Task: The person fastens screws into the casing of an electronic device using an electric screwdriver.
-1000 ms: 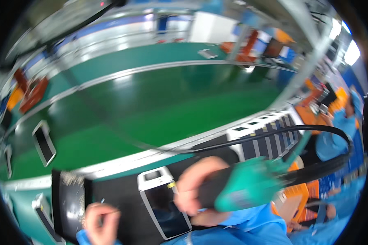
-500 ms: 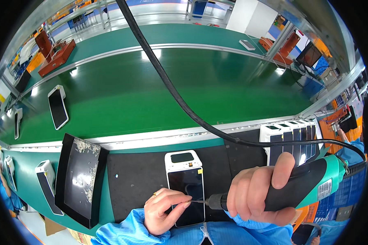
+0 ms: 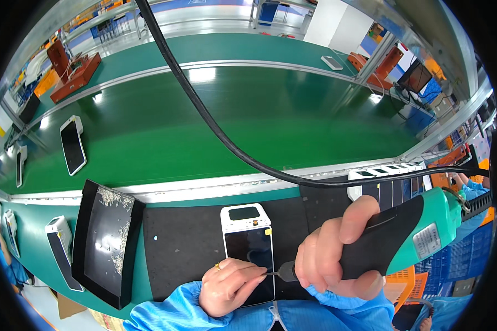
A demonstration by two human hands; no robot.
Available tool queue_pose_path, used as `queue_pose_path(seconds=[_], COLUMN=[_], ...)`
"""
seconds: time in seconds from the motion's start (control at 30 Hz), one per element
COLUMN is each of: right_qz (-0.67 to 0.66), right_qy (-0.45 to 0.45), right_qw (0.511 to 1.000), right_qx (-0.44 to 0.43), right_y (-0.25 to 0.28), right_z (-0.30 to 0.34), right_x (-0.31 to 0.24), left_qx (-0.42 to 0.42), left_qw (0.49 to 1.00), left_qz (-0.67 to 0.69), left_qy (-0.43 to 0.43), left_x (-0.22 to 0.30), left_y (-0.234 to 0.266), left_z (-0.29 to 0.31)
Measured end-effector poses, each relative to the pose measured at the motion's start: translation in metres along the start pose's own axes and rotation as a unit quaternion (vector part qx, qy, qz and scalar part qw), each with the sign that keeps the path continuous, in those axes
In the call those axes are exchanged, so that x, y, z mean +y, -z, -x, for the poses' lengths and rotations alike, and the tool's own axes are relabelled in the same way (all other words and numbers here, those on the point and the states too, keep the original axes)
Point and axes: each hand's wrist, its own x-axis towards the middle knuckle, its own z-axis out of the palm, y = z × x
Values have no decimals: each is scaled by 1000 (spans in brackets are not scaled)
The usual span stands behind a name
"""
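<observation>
My right hand grips a black and teal electric screwdriver, held nearly level with its bit pointing left. At the bit's tip, my left hand has thumb and forefinger pinched together; whatever lies between them is too small to make out. Under the fingers, a white handheld terminal with a dark screen and a small yellow tab rests on a black mat; my left hand covers part of its lower half. Left of the mat, a black tray holds many small pale screws.
A black cable arches across the view to the screwdriver. Several similar terminals stand in a row at right. Another terminal lies left of the tray, and one sits on the green belt. A co-worker's blue sleeve shows at right.
The screwdriver and my right hand have shifted slightly left and up. My left hand has moved a little right, its fingers still pinched at the bit's tip. The cable has swung left.
</observation>
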Motion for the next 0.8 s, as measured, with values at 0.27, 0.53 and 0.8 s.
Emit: queue_pose_path(seconds=[0.27,0.53,0.8], right_qz=[1,102,169], right_qy=[7,80,107], right_qw=[999,986,977], right_qx=[46,100,76], right_y=[-13,-10,-1], right_z=[4,0,-8], right_x=[0,16,35], left_qx=[-7,22,-106], left_qw=[999,988,980], left_qz=[23,-138,-128], left_qy=[24,64,112], left_x=[0,-3,-15], left_y=[1,28,24], left_z=[2,-10,21])
